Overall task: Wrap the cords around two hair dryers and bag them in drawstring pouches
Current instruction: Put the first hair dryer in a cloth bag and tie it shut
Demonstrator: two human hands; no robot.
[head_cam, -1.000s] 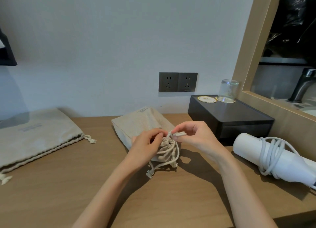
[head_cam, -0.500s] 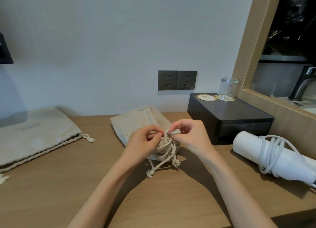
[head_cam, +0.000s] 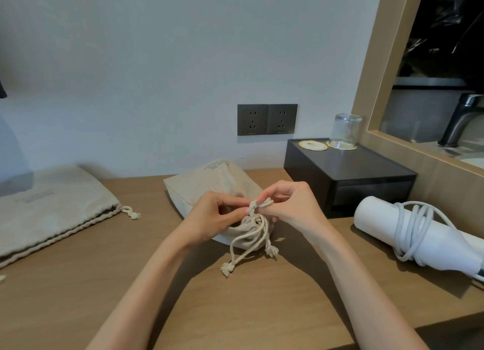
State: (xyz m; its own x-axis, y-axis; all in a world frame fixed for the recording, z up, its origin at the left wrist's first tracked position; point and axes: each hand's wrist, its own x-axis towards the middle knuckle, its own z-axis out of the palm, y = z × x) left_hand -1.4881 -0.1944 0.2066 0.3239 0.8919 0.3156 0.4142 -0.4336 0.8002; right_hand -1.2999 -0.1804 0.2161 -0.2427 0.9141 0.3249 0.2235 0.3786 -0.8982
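Observation:
A filled beige drawstring pouch (head_cam: pixel 209 184) lies on the wooden counter (head_cam: pixel 131 284), its mouth gathered toward me. My left hand (head_cam: pixel 212 220) and my right hand (head_cam: pixel 293 205) both pinch its cream drawstring (head_cam: pixel 258 234) just above the cinched mouth, where the cord forms a small loop. Two knotted cord ends trail onto the counter. A white hair dryer (head_cam: pixel 429 237) with its grey-white cord wound round the body lies at the right. A second, flat beige pouch (head_cam: pixel 49 208) rests at the left.
A black box (head_cam: pixel 348 176) stands behind my right hand, bearing an upturned glass (head_cam: pixel 345 130) and two coasters. Two dark wall sockets (head_cam: pixel 267 119) sit above the pouch. A wood-framed opening with a tap (head_cam: pixel 461 119) is at the right. The counter's front edge runs bottom right.
Both hands stay at the pouch mouth and have drawn closer together over the cord loop. The pouch and the hair dryer have not moved.

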